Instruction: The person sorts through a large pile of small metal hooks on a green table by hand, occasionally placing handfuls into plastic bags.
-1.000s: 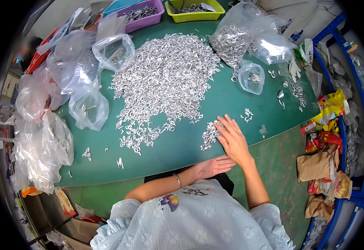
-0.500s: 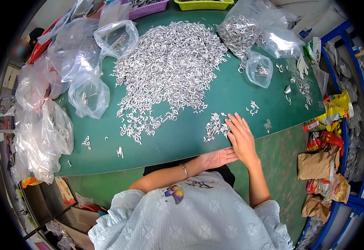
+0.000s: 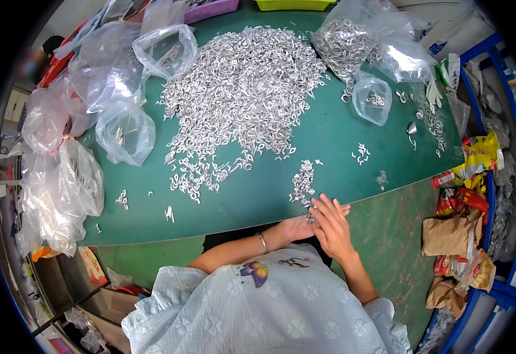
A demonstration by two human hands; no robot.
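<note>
2 hands meet at the near edge of a green table (image 3: 246, 197), below a large metal heap (image 3: 243, 88).
the right hand (image 3: 331, 227), fingers extended, overlaps the upturned, open left hand (image 3: 299, 229); keeping that palm cupped against the edge should prevent spills. the small metal cluster (image 3: 302, 182) lies just beyond; a few metal pieces (image 3: 310, 218) sit at the left palm.

Around the heap of metal pieces (image 3: 243, 94) on the table (image 3: 252, 197): lying to its left, plastic bags (image 3: 129, 134); standing behind it, two trays (image 3: 214, 9); at its right rear, a bag of rings (image 3: 344, 50); lying to its right, an open bag (image 3: 373, 101) holding pieces; before it, rightward, a small pile (image 3: 302, 182).
</note>
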